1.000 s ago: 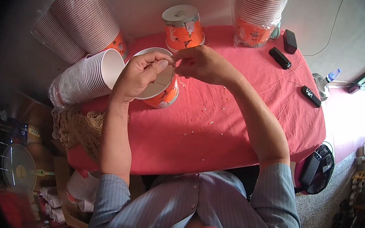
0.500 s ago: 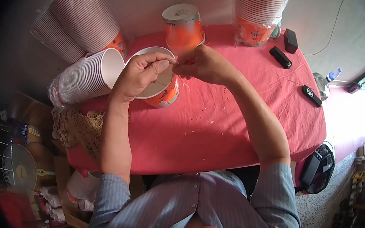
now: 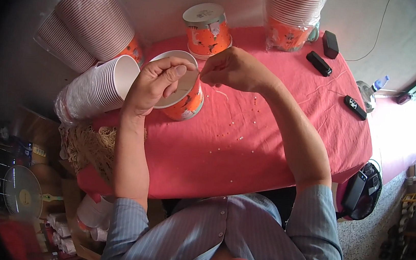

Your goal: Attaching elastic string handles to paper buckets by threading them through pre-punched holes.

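Observation:
My left hand (image 3: 158, 84) is closed in a pinch over the near rim area of an open orange-and-white paper bucket (image 3: 188, 108). My right hand (image 3: 236, 70) is pinched too, just right of the left fingertips and beside that bucket. Whatever lies between the fingers is too small to make out. A thin strand shows inside the bucket, below my left hand. Behind my right hand stands an upside-down orange bucket (image 3: 207, 37). A heap of beige cords or rubber loops (image 3: 94, 145) lies by my left forearm.
Nested paper buckets in plastic lie at the left (image 3: 101, 84) and far left (image 3: 95, 17); another stack (image 3: 289, 34) stands at the back right. Tiny white and red bits (image 3: 235, 137) dot the red tablecloth (image 3: 203, 173). Black devices (image 3: 319, 64) sit at the right.
My fingertips have parted slightly, the left hand shifting a little left. My right hand has lifted a little away from the upside-down bucket, showing more of it.

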The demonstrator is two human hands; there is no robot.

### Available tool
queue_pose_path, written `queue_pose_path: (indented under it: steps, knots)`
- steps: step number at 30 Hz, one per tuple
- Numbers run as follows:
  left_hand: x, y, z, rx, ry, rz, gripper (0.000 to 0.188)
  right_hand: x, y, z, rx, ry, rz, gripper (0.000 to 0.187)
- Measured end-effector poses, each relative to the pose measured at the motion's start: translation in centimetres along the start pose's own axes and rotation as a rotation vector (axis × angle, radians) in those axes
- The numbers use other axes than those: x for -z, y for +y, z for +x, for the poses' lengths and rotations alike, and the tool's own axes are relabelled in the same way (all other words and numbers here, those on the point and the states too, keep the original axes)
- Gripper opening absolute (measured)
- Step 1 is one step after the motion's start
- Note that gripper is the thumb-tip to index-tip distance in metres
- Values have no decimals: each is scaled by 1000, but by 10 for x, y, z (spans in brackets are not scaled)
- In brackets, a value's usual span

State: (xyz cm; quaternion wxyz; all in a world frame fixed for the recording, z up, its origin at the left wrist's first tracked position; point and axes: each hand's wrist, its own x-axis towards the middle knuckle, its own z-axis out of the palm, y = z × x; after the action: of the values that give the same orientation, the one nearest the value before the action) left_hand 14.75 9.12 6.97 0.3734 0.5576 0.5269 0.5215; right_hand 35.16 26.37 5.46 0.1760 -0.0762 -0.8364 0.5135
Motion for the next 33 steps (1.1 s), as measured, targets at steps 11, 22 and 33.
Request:
queue_pose_path:
  steps: [11,22,33]
  knots:
    - [11,0,1,17,70,121,26,8,0,-3,98,118,-320,19]
    - [3,0,0,-90,170,343,25,11,0,-4,50,196,-352,17]
    - [2,5,-1,-96,252,273,20,19,10,-1,35,120,-366,16]
